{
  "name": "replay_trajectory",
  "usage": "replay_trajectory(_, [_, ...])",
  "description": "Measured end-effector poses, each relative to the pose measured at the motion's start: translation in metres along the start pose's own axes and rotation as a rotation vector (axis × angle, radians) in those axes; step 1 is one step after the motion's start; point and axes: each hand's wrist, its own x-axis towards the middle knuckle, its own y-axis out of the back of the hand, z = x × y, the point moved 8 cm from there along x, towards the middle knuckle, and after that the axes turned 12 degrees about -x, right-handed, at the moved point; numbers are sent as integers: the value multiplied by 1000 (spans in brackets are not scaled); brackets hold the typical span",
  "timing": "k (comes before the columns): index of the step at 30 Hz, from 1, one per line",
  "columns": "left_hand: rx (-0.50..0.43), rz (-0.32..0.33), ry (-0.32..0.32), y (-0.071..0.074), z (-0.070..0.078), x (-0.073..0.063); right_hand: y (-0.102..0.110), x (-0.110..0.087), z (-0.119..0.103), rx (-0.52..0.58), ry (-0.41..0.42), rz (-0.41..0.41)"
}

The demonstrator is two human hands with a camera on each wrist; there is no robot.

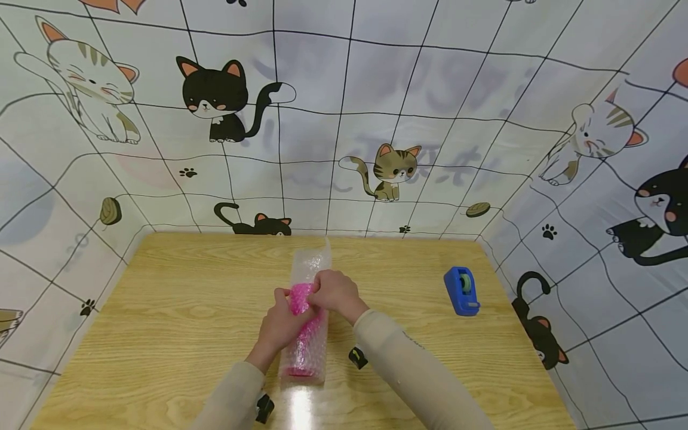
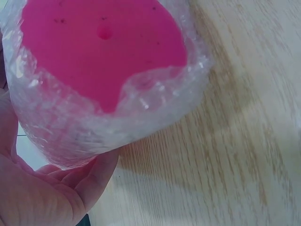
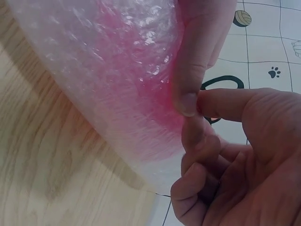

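Observation:
A pink cylinder (image 2: 103, 61), with a small hole in its flat end, lies rolled in clear bubble wrap (image 1: 310, 261) on the table. The wrap reaches past the cylinder at its far end. My left hand (image 1: 282, 322) grips the wrapped cylinder from the left, thumb on top. In the left wrist view its fingers (image 2: 96, 181) curl under the wrap. My right hand (image 1: 337, 292) is at the roll's upper right side, thumb and index finger pinching at the wrap's edge beside the left thumb. What exactly lies between those fingertips is hidden. Its other fingers (image 3: 188, 188) are curled.
A blue tape dispenser (image 1: 461, 292) with a roll of tape stands on the right part of the wooden table (image 1: 204, 286). White cloth walls (image 1: 312, 71) printed with cats and grid lines enclose the back and sides.

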Motion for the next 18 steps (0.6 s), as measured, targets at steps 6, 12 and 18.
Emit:
replay_trajectory(6, [20,12,-17,1,1,0,-2,1,2,-18,21,-4])
replay_trajectory(12, [27,12,-24,1,0,1,-3,1,5,38,23,-16])
replay_trajectory(18, [12,5,-11,-1,-2,1,-7,1,15,107,-18,-37])
